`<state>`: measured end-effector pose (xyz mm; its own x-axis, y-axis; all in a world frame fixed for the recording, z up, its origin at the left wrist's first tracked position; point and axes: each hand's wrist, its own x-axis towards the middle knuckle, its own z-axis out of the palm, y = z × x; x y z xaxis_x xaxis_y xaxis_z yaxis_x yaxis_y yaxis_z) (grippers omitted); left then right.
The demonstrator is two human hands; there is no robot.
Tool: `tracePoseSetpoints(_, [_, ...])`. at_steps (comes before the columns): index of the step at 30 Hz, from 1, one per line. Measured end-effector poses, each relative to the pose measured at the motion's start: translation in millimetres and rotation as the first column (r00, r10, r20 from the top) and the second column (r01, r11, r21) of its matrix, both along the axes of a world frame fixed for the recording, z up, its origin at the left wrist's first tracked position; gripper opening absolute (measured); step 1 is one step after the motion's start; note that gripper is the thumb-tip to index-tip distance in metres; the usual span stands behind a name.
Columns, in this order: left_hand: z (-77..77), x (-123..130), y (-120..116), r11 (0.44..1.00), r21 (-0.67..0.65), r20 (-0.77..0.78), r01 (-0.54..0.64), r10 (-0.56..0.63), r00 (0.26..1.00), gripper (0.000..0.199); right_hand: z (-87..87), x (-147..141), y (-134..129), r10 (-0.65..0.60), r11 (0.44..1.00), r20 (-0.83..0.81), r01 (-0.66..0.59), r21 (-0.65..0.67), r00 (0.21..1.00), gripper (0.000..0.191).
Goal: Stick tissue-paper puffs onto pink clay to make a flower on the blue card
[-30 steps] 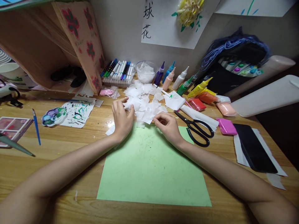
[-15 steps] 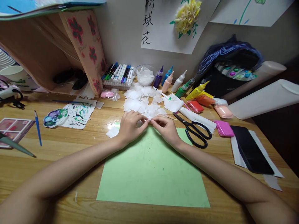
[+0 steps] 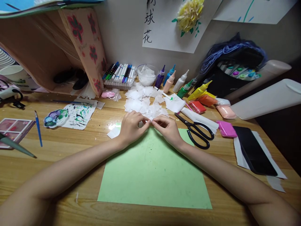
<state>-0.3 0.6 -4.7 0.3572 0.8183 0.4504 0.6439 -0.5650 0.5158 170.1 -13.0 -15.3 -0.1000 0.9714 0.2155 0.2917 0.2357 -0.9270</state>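
Note:
My left hand (image 3: 134, 126) and my right hand (image 3: 167, 128) meet over the far edge of a green sheet of paper (image 3: 152, 175). Thumb and forefinger of each are pinched together, with the fingertips almost touching. Between them a small bit of white tissue paper (image 3: 151, 119) seems to be held, mostly hidden by the fingers. Just beyond the hands lies a loose pile of white tissue paper pieces (image 3: 138, 102). Another white piece (image 3: 113, 133) rests by my left wrist. Black-handled scissors (image 3: 196, 130) lie to the right of my right hand.
Glue bottles (image 3: 169, 82) stand at the back, beside a glass bowl (image 3: 147, 76) of tissue and a marker tray (image 3: 119, 75). A phone (image 3: 255, 150) and a pink clay packet (image 3: 227, 129) lie right. A paint palette (image 3: 55, 118) and blue brush (image 3: 38, 128) lie left.
The hands stay pinched at the same spot, with hardly any finger movement. The whole view has shifted slightly.

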Motion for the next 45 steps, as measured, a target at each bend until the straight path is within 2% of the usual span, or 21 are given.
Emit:
tracePoseSetpoints(19, [0.5, 0.1, -0.7, 1.0, -0.012, 0.024, 0.022, -0.021, 0.999, 0.02, 3.5, -0.1, -0.9, -0.002, 1.0, 0.031, 0.002, -0.012, 1.0, 0.009])
tracePoseSetpoints(25, [1.5, 0.9, -1.5, 0.999, -0.004, 0.034, 0.049, -0.048, 0.998, 0.018, 3.3, -0.1, -1.2, 0.004, 1.0, 0.023, -0.004, -0.013, 1.0, 0.009])
tracePoseSetpoints(35, [2.6, 1.2, -2.0, 1.0, -0.014, 0.028, 0.009, -0.009, 1.0, 0.016, 4.3, -0.3, -1.5, 0.018, 1.0, 0.043, -0.017, -0.017, 0.999, 0.011])
tracePoseSetpoints(45, [1.0, 0.6, -2.1, 0.999, 0.019, 0.05, 0.045, -0.046, 0.998, 0.013, 5.4, -0.4, -1.9, 0.037, 0.999, 0.046, -0.036, -0.017, 0.998, 0.01])
